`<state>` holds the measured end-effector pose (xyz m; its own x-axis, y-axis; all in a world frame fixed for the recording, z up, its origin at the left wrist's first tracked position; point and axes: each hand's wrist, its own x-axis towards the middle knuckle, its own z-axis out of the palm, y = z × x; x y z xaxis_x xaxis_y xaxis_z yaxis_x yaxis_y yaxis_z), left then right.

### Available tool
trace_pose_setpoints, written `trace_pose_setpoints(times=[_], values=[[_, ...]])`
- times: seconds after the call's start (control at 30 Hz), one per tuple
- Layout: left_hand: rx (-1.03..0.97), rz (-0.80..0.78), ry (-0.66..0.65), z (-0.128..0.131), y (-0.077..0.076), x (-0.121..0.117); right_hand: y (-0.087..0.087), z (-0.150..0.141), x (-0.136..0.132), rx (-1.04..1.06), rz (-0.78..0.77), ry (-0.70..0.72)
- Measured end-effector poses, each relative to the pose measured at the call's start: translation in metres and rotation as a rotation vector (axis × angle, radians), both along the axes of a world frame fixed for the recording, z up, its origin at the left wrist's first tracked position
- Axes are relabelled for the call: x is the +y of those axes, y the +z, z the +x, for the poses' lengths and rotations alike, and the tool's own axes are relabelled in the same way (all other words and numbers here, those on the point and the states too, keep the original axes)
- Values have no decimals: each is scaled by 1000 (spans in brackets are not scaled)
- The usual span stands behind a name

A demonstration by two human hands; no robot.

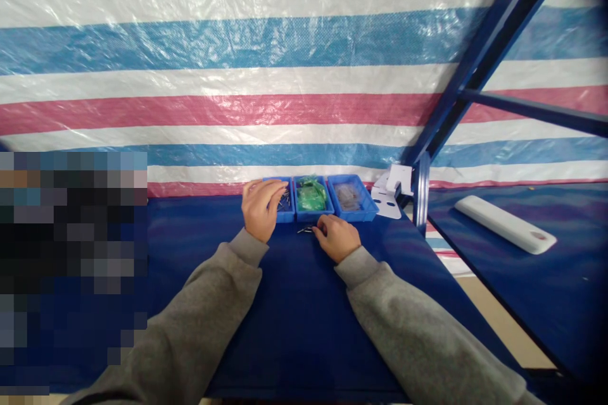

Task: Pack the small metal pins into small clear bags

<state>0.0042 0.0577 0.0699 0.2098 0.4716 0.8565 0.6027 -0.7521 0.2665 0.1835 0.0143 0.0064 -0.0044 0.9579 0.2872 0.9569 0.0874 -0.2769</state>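
My left hand (260, 207) is raised at the left blue bin (285, 218), thumb and fingertips drawn together over its thin metal pieces (284, 200). Whatever is in that pinch is too small to make out. Low over the table, my right hand (338, 237) has its fingers curled in. Its fingertips meet a few slender silvery pieces (304, 229) in front of the bins; their exact kind is unclear. The middle blue bin (313, 216) holds green plastic packing (311, 196). In the right blue bin (363, 215) are small clear or greyish bags (348, 196).
White cut-out sheets (387, 202) lie right of the bins, beside a blue metal post (420, 193). A long white device (506, 223) rests on the neighbouring blue table (560, 278), across a gap. Striped sheeting (237, 82) hangs behind. The left side is pixelated.
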Motion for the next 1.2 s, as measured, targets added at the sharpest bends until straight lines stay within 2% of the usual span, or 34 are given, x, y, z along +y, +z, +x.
trace_pose_setpoints(times=[0.1, 0.17, 0.33, 0.5, 0.83, 1.0, 1.2], values=[[154, -92, 117, 2, -9, 1, 0, 0, 0, -38, -75, -2], [208, -128, 120, 2, -20, -6, 0, -1, 0, -54, -115, 8], [273, -179, -96, -4, -45, -24, 0, -1, 0, -61, -150, 38], [236, -237, -168, -7, -58, -19, -2, -1, 1, -50, -142, 32], [235, -322, -167, -6, -64, -16, -6, -1, 3, -88, -141, 58], [231, -330, -183, -5, -64, -16, -5, -1, 4, -114, -190, 57], [222, -327, -186, -5, -65, -15, -3, -4, 3, -165, -165, 31]])
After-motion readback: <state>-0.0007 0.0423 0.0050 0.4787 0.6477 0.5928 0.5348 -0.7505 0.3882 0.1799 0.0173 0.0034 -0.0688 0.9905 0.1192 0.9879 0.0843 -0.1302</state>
